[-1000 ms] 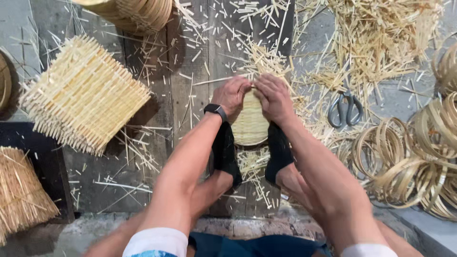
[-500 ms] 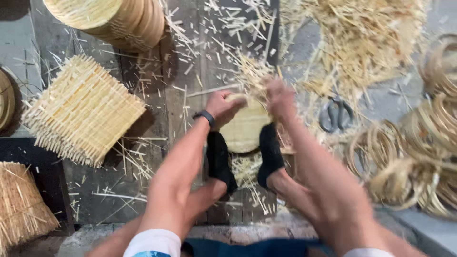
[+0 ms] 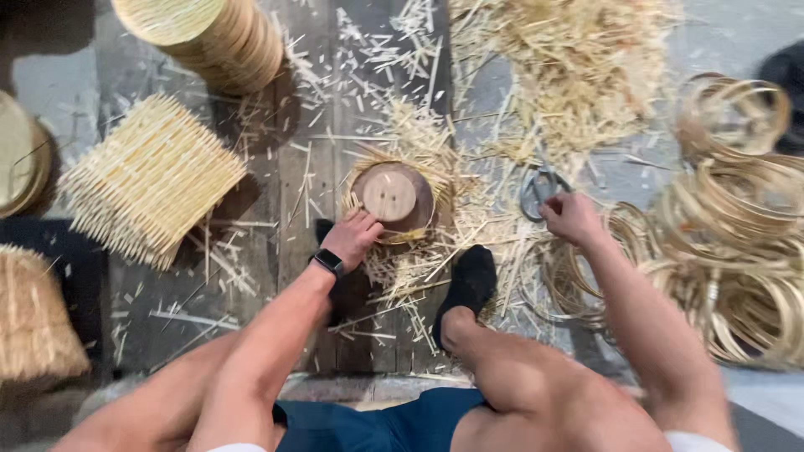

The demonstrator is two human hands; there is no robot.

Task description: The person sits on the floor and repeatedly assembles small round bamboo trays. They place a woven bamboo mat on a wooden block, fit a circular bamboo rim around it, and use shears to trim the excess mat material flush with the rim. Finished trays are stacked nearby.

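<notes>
A round wooden form sits on a fringe of thin bamboo strips on the plank floor. My left hand, with a black wristband, grips the near rim of the form with curled fingers. My right hand is stretched out to the right and touches the handles of grey scissors that lie on the floor; I cannot see whether the fingers have closed on them. My foot in a black sock rests just below the form.
A stack of round woven discs stands at the top left, with a square woven mat below it. Several bamboo hoops pile up on the right. Loose bamboo slivers cover the top. A straw-coloured bundle lies at the left.
Both hands were pressed on a woven disc between my feet. My right hand has since left it and reached right to the scissors; the disc's pale woven face no longer shows, only the wooden form.
</notes>
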